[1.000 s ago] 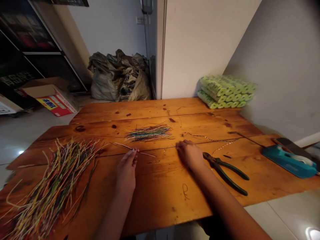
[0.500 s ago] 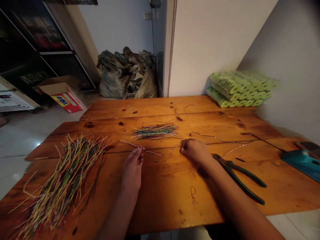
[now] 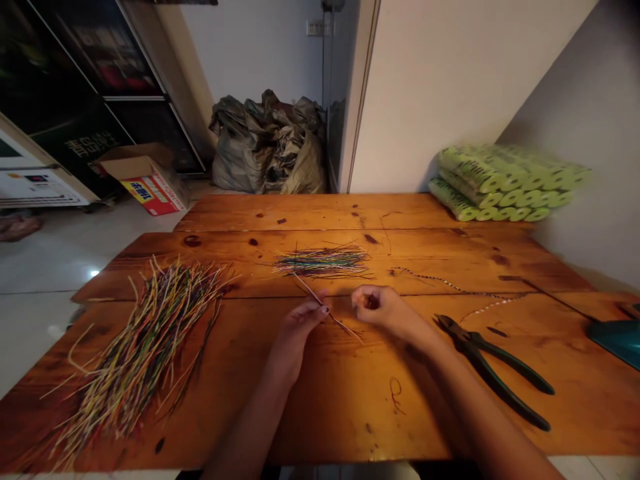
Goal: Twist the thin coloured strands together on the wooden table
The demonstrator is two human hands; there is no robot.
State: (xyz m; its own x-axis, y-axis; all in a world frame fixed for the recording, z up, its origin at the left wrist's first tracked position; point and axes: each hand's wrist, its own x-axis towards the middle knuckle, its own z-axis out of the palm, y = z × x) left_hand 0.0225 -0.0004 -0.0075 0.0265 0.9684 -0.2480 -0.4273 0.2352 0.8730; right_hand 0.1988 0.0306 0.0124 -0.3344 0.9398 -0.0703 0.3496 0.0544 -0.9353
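My left hand [image 3: 300,337] pinches thin pale wires [image 3: 320,303] that slant across it over the wooden table [image 3: 400,400]. My right hand [image 3: 377,310] hovers just to their right, fingers curled, with nothing visible in them. Directly ahead lies a small bundle of multicoloured cut wires [image 3: 323,262]. Far to the left spreads a large heap of longer coloured wires [image 3: 140,353]. A thin twisted wire [image 3: 450,288] runs along the table to the right of the bundle. Black-handled pliers [image 3: 490,367] rest beyond my right forearm.
A teal tool [image 3: 617,339] sits at the table's right edge. Green-wrapped rolls [image 3: 500,187] are stacked against the far wall. Behind the table slumps a crumpled sack [image 3: 267,150], and a cardboard box [image 3: 147,183] stands on the floor at left.
My left hand has risen and turned, lifting the wires from nearly level to a steep slant. My right hand has curled and moved closer to them. The view has shifted, so the table appears further left.
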